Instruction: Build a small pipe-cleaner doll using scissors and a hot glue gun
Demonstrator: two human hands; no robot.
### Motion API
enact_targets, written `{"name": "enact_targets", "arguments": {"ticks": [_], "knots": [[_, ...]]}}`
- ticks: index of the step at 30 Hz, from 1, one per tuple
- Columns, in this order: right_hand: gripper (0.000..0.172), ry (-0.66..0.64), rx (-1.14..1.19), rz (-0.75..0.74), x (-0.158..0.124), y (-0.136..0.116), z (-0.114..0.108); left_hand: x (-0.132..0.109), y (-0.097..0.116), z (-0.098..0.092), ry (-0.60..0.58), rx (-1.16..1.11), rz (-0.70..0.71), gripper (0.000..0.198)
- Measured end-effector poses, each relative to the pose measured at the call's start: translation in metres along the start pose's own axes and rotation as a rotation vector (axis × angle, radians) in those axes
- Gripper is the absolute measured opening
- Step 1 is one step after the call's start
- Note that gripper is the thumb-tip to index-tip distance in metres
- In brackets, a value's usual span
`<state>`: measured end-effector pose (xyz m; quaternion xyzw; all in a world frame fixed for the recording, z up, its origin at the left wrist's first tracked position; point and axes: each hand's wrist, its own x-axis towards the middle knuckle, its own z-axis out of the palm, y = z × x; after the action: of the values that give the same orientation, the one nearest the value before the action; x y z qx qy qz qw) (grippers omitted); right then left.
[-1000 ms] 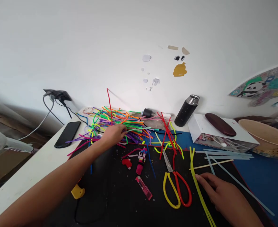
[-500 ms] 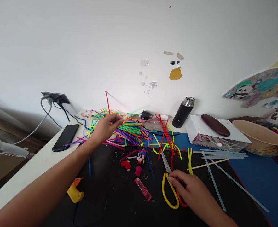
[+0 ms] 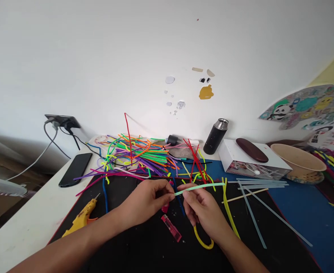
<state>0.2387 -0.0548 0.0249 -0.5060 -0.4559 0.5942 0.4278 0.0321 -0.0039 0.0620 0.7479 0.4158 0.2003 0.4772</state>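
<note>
A pale green pipe cleaner [image 3: 203, 186] runs between my hands, its long free end pointing right. My left hand [image 3: 152, 199] pinches its left end between thumb and finger. Close by, the thumb and fingers of my right hand [image 3: 202, 210] are closed on it a little further along. Scissors with a yellow handle [image 3: 203, 242] show below my right hand, which hides their blades; whether the hand touches them I cannot tell. Under my left fingertips a pink and red piece [image 3: 165, 207] is mostly covered. A pink lighter-shaped item [image 3: 171, 227] lies just below on the black mat [image 3: 144, 246].
A heap of coloured pipe cleaners [image 3: 144, 155] lies along the wall. At left are a phone [image 3: 75, 170] and a yellow glue gun [image 3: 81, 218]. A black flask [image 3: 216, 136], a white box [image 3: 226, 159] and a beige bowl [image 3: 297, 159] stand at right, near pale blue strips [image 3: 252, 216].
My left hand has come back from the heap toward the middle with the pale green pipe cleaner. My right hand has moved up and left from the scissors' handles and now grips the pipe cleaner.
</note>
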Motion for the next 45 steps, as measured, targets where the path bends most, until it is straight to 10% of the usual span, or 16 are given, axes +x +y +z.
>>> {"name": "enact_targets", "arguments": {"ticks": [11, 24, 45], "knots": [[0.048, 0.306, 0.211, -0.124, 0.012, -0.011, -0.01, -0.004, -0.008, -0.031, 0.03, 0.014, -0.065, 0.026], [0.05, 0.326, 0.414, -0.188, 0.018, -0.022, -0.014, 0.005, -0.023, -0.053, 0.279, -0.827, -0.121, 0.038], [0.053, 0.229, 0.169, -0.032, 0.018, -0.005, -0.017, -0.032, -0.052, -0.089, 0.155, -0.344, -0.176, 0.034]]}}
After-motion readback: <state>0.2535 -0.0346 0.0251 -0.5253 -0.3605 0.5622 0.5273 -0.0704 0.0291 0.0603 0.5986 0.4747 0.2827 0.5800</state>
